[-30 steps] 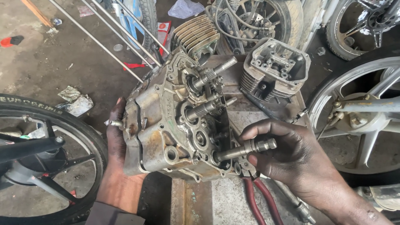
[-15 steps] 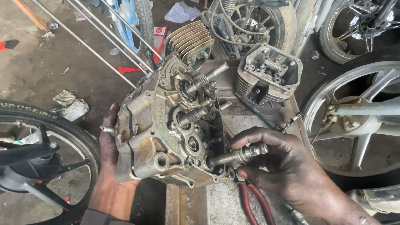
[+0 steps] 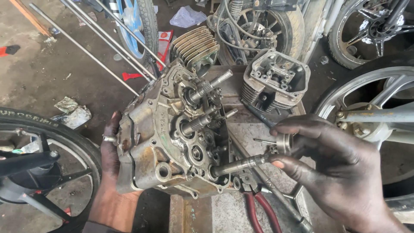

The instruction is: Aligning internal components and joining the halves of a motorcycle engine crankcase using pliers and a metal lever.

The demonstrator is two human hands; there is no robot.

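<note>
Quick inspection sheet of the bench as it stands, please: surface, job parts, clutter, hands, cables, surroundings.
Surface: worn metal bench, greasy, partly covered.
Job's things: engine crankcase tilted on edge, three splined shafts sticking out; lowest shaft points at the right hand.
Clutter: red-handled pliers, cylinder head, finned cylinder.
Grippers: left hand braces the crankcase's outer side; right hand pinches a small round part at the shaft tip.
Cables: hoses by the rear wheel.
Surroundings: motorcycle wheels both sides, metal rods on the floor.

Open bench gap right of crankcase (image 3: 164, 146), hemmed by cylinder head (image 3: 276, 82), pliers (image 3: 258, 211).
</note>
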